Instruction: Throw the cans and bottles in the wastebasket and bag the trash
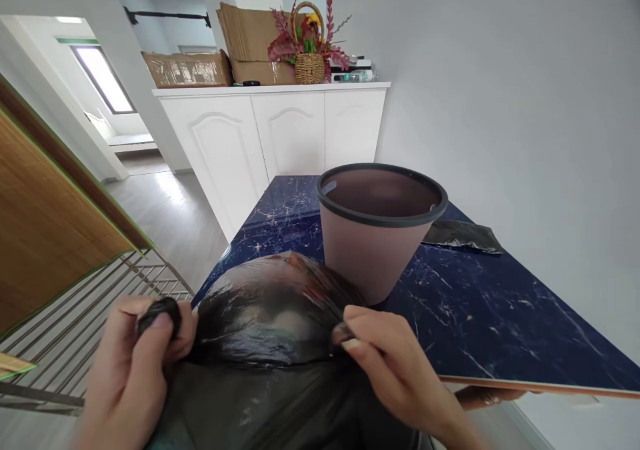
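The left hand [143,353] clenches a wad of the black bag [250,337], and the right hand [387,357] pinches it; it bulges before the pinkish bin [373,253] on the table [475,310]. Blurred patches on the bag could be contents or reflections. The bin's floor is hidden, and its side partly covers some black plastic [467,235].

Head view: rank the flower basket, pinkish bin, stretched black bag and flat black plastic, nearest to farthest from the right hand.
1. Stretched black bag: held in the right hand.
2. Pinkish bin: on the table, beyond the hand.
3. Flat black plastic: behind the bin, to the right.
4. Flower basket: on the white cabinet, at the back.
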